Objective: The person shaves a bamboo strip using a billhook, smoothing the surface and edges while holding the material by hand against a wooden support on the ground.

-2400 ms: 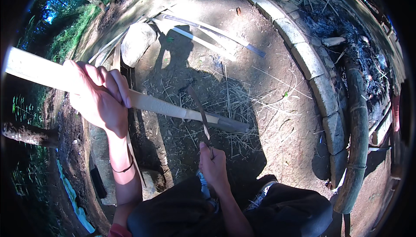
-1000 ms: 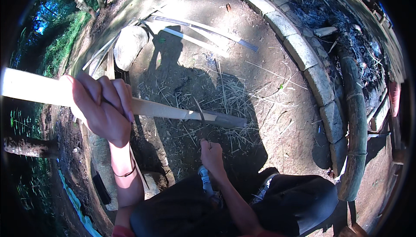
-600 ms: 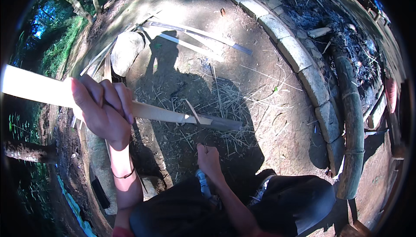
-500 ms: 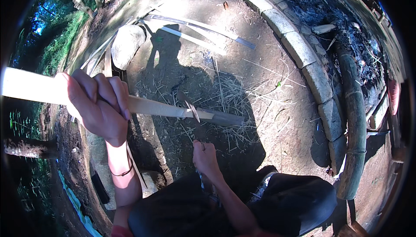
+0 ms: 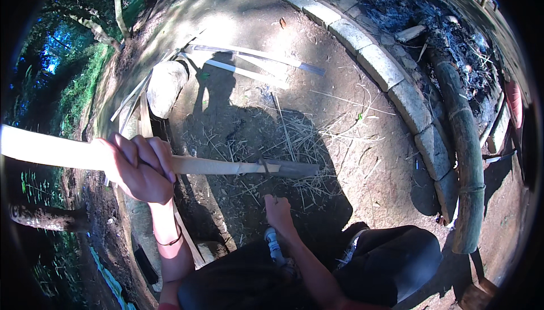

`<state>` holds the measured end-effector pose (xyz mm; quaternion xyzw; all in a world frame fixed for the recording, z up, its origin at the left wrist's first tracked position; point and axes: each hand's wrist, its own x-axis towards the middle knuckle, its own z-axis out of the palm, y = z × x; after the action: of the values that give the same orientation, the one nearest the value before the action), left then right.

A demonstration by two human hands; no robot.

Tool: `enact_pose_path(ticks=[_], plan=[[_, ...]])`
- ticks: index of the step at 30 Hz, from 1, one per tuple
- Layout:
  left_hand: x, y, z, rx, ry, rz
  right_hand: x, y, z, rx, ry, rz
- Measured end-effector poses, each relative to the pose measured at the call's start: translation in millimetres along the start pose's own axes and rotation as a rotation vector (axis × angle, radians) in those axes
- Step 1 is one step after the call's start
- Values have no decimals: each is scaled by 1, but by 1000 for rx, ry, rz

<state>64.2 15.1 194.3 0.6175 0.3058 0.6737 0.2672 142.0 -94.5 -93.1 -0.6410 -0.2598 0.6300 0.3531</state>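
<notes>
My left hand (image 5: pixel 139 168) is closed round a long pale split-bamboo strip (image 5: pixel 212 166), which reaches from the left edge of view to the middle. Its far right end is greyer and lies over the shavings on the ground. My right hand (image 5: pixel 279 215) is closed on a knife, whose thin dark blade (image 5: pixel 266 166) crosses the strip near that grey end. The blade appears nearly edge-on, and the handle is mostly hidden in my fist. Thin bamboo shavings (image 5: pixel 306 140) lie scattered around and beyond the strip's end.
Several split-bamboo strips (image 5: pixel 255 55) lie on the dirt ahead, near a pale rock (image 5: pixel 166 89). On the right, a curved stone border (image 5: pixel 381 67) surrounds ash (image 5: pixel 391 12), and a thick bamboo pole (image 5: pixel 466 157) rests across it. My knees and shoes are at the bottom.
The knife blade has shifted slightly right along the strip, dropped lower and turned more edge-on. The strip and my left hand sit lower in view; the whole view has also shifted.
</notes>
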Motion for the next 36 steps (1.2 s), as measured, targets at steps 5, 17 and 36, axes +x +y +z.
enact_pose_path(ticks=[5, 17, 36], plan=[[4, -12, -16, 120, 76, 57, 1, -2, -5, -88, 11, -86], [6, -5, 4, 71, 165, -32, 5, 17, -14, -228, 145, -101], [9, 1, 6, 260, 368, -11, -9, 30, -15, -159, 106, -125]])
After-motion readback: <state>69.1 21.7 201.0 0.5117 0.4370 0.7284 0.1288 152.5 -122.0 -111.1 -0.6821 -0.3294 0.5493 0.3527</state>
